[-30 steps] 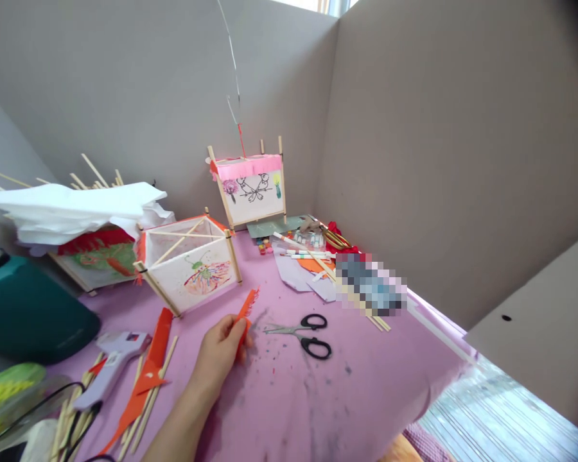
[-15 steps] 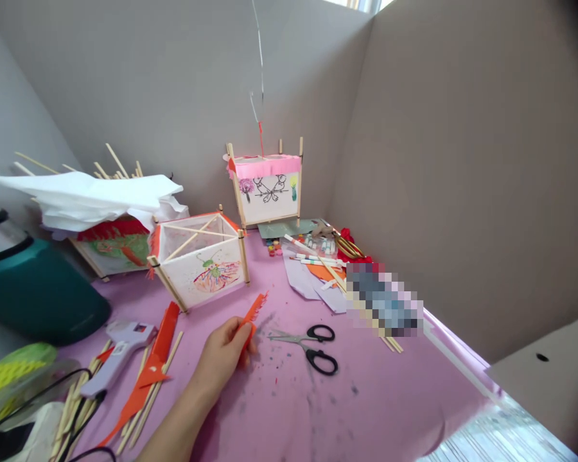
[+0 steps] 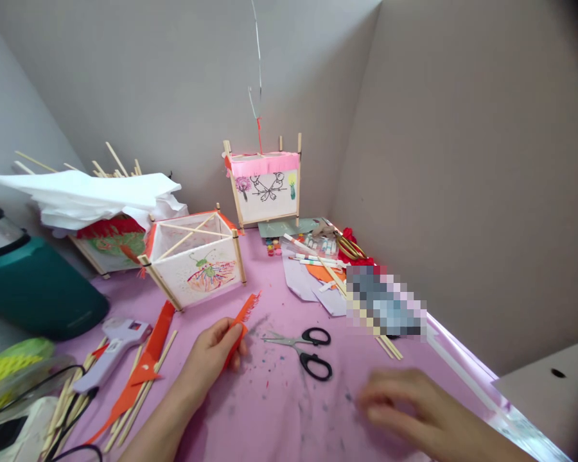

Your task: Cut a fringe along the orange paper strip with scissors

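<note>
My left hand (image 3: pixel 220 350) is closed around a strip of orange paper (image 3: pixel 245 309) between thumb and fingers. The strip's far end is cut into a fringe. Just right of that hand, a pair of scissors (image 3: pixel 313 356) with black handles lies on the table, blades slightly apart and pointing left. My right hand (image 3: pixel 407 410), blurred by motion, is over the table to the right of the scissors and apart from them. Its fingers are loosely curved, with a gap to the thumb, and nothing shows in them. Behind the strip stands a white paper lantern (image 3: pixel 209 273) on a stick frame.
A glue gun (image 3: pixel 113 350), thin wooden sticks (image 3: pixel 147 391) and a larger orange paper piece (image 3: pixel 157 350) lie at left, near a green bottle (image 3: pixel 38 289). A pink-topped lantern (image 3: pixel 270 192) stands at the back. Markers (image 3: pixel 318 260) and paper scraps (image 3: pixel 298 282) lie behind the scissors.
My right hand has come into view from the lower right. The left hand still holds the orange strip; the whole view has shifted slightly.
</note>
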A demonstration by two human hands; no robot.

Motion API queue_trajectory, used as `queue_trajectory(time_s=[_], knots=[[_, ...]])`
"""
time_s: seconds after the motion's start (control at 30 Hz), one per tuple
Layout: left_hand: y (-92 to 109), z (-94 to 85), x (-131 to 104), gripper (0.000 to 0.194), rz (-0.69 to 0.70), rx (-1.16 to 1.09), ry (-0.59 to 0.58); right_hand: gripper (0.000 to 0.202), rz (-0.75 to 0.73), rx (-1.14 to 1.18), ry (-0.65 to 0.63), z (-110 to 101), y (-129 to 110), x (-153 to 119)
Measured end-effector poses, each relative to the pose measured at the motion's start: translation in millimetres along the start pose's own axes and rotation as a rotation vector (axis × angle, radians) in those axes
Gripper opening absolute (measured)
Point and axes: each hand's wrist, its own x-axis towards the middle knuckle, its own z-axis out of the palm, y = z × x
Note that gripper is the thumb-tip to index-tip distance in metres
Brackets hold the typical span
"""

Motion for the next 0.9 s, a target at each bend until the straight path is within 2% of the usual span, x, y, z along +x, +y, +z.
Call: queue_trajectory(time_s=[0.03, 0.1, 0.2, 0.37, 0.53, 0.6, 0.7, 0.77, 0.83, 0.9], knots=[[1.3, -0.2, -1.3, 0.031, 0.003, -0.004, 0.006, 0.014, -0.117, -0.082, -0.009, 1.5, -10.3, 16.9], [3.1, -0.7, -3.3, 0.031, 0.016, -0.009, 0.008, 0.022, -0.258, -0.243, 0.113, 8.9, -29.2, 46.3], [4.4, -0.8, -5.1, 0.031, 0.022, -0.004, 0.023, 0.018, -0.27, -0.433, 0.075, 23.6, -44.4, 69.4], [7.5, 1.8, -7.6, 0.032, 0.019, 0.014, 0.025, 0.016, -0.287, -0.457, 0.016, 31.9, -41.5, 67.9], [3.2, 0.3, -5.4, 0.036, 0.025, 0.057, 0.005, 0.017, -0.271, -0.366, 0.006, 15.4, -39.2, 58.9], [-0.3, -2.6, -3.1, 0.036, 0.051, 0.053, 0.009, 0.016, -0.236, -0.168, -0.039, 10.8, -38.2, 56.9], [-2.3, -8.3, -0.7, 0.029, 0.126, -0.006, 0.056, 0.022, -0.151, 0.589, -0.234, 17.1, -34.7, 58.9], [0.6, -11.8, -1.1, 0.027, 0.15, -0.035, 0.09, 0.038, -0.146, 1.024, -0.296, 28.2, -33.0, 64.0], [7.3, -14.2, -3.4, 0.026, 0.145, -0.036, 0.102, 0.049, -0.124, 1.297, -0.406, 38.0, -34.3, 71.9], [16.3, -15.5, -6.6, 0.028, 0.119, -0.028, 0.099, 0.057, -0.153, 1.407, -0.528, 41.6, -40.1, 82.6]])
